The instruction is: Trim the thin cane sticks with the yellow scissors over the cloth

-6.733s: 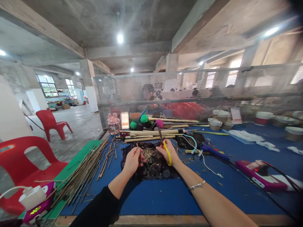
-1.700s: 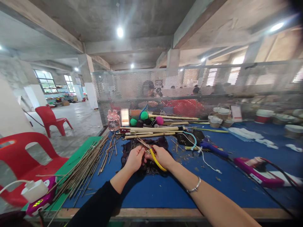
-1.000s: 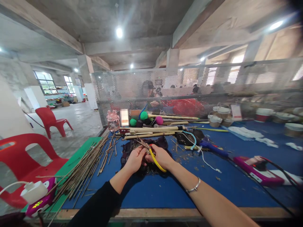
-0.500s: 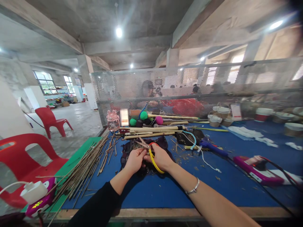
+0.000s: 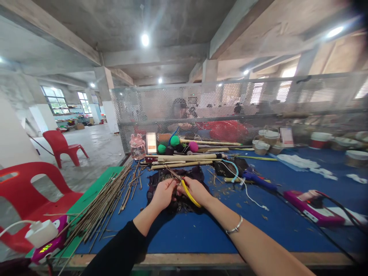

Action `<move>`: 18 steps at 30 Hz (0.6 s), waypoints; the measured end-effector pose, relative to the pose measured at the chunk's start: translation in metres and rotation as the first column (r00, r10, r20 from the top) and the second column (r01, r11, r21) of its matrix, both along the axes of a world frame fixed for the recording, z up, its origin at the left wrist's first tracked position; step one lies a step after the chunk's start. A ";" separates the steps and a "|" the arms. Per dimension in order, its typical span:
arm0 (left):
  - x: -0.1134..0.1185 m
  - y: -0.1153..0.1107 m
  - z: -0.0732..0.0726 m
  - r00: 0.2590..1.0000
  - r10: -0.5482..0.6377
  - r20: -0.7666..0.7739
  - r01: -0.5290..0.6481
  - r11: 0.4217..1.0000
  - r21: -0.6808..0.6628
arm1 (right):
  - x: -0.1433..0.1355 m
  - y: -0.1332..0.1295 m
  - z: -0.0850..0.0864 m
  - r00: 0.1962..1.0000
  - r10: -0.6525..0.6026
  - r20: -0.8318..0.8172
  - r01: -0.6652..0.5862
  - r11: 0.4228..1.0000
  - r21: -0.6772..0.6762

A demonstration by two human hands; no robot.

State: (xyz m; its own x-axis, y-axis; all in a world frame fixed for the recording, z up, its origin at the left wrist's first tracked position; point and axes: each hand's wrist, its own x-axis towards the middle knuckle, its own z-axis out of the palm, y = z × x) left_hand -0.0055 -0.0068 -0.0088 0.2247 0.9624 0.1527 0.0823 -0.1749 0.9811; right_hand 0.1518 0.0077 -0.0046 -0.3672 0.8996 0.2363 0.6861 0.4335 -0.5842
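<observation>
My right hand [image 5: 197, 191] is wrapped round a pair of yellow-handled scissors [image 5: 189, 194], whose blades point away to the left and lie nearly together. Close beside it, my left hand [image 5: 162, 194] is closed with thumb and fingertips pinched. Whatever sits in that pinch is hidden by the fingers. Both hands are over a crumpled dark cloth [image 5: 198, 173] strewn with small plant scraps. A bundle of thin brown sticks [image 5: 100, 207] lies to the left of the cloth.
Pale thick sticks [image 5: 186, 162], green yarn balls [image 5: 174, 140] and a pink bottle [image 5: 137, 147] are along the back. A blue glue gun [image 5: 260, 181] and a purple power unit [image 5: 312, 207] lie to the right. A perforated metal screen [image 5: 143, 103] rises behind, and red chairs [image 5: 37, 191] stand left.
The scissor blades have swung closer together, and the yellow handles have closed in my right hand. My left hand keeps its pinch in almost the same place.
</observation>
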 end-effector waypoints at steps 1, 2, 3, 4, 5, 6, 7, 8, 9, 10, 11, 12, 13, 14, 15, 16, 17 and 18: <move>0.000 0.001 0.000 1.000 0.005 0.002 -0.005 1.000 -0.003 | 0.001 0.000 0.000 1.000 -0.011 0.018 0.011 1.000 0.020; 0.000 0.001 0.000 1.000 0.004 0.000 -0.004 1.000 -0.003 | 0.002 0.000 0.000 0.999 -0.018 0.030 0.016 0.999 0.041; 0.000 0.001 0.000 1.000 -0.005 -0.003 0.005 1.000 0.000 | 0.003 -0.001 -0.001 0.999 -0.016 0.033 0.014 0.998 0.059; 0.001 0.001 0.000 1.000 -0.021 -0.005 0.021 1.000 0.006 | 0.003 -0.001 -0.001 1.000 -0.006 0.031 0.004 0.997 0.071; 0.001 0.001 0.000 0.999 -0.040 -0.004 0.040 0.999 0.009 | 0.004 -0.001 -0.001 1.000 0.007 0.026 -0.009 0.997 0.078; 0.001 0.000 0.001 0.998 -0.055 -0.001 0.055 0.998 0.011 | 0.004 -0.001 -0.001 1.000 0.019 0.019 -0.020 0.996 0.083; 0.001 0.000 0.001 0.998 -0.063 0.005 0.063 0.998 0.010 | 0.004 -0.001 -0.001 1.000 0.025 0.013 -0.026 0.996 0.084; 0.002 -0.001 0.002 0.998 -0.066 0.014 0.066 0.998 0.008 | 0.004 -0.002 -0.001 1.000 0.029 0.009 -0.030 0.996 0.081; 0.002 -0.001 0.002 0.997 -0.068 0.023 0.068 0.998 0.004 | 0.003 -0.002 -0.002 0.999 0.031 0.005 -0.032 0.997 0.076; 0.002 -0.001 0.002 0.997 -0.069 0.032 0.069 0.998 0.001 | 0.002 -0.002 -0.002 0.999 0.032 -0.003 -0.032 0.997 0.068; 0.002 -0.001 0.002 0.997 -0.069 0.040 0.069 0.998 -0.002 | 0.001 -0.002 -0.002 0.999 0.032 -0.013 -0.031 0.998 0.055; 0.001 -0.001 0.002 0.997 -0.070 0.045 0.070 0.998 -0.004 | 0.000 -0.003 -0.002 0.999 0.031 -0.024 -0.030 0.999 0.039; 0.001 -0.001 0.001 0.997 -0.067 0.047 0.068 0.998 -0.006 | -0.001 -0.003 -0.003 0.999 0.028 -0.034 -0.027 0.999 0.021; 0.001 0.000 0.001 0.997 -0.062 0.046 0.063 0.998 -0.007 | -0.003 -0.004 -0.003 0.999 0.022 -0.043 -0.022 1.000 0.003; 0.000 0.000 0.000 0.998 -0.054 0.041 0.054 0.999 -0.006 | -0.004 -0.004 -0.004 0.999 0.014 -0.047 -0.014 1.000 -0.013; 0.000 0.001 0.000 0.998 -0.044 0.033 0.044 0.999 -0.004 | -0.004 -0.004 -0.004 0.999 0.006 -0.048 -0.008 1.000 -0.025; 0.000 0.001 -0.001 0.999 -0.033 0.025 0.033 0.999 0.000 | -0.005 -0.003 -0.005 0.999 0.000 -0.046 -0.001 1.000 -0.031; -0.001 0.002 -0.002 1.000 -0.020 0.017 0.020 1.000 0.006 | -0.005 -0.002 -0.006 0.999 -0.005 -0.043 0.003 1.000 -0.030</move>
State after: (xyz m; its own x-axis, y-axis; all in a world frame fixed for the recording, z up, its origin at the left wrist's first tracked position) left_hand -0.0061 -0.0053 -0.0105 0.2413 0.9568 0.1621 0.0617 -0.1818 0.9814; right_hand 0.1468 0.0053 -0.0109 -0.3536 0.9081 0.2245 0.6617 0.4124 -0.6262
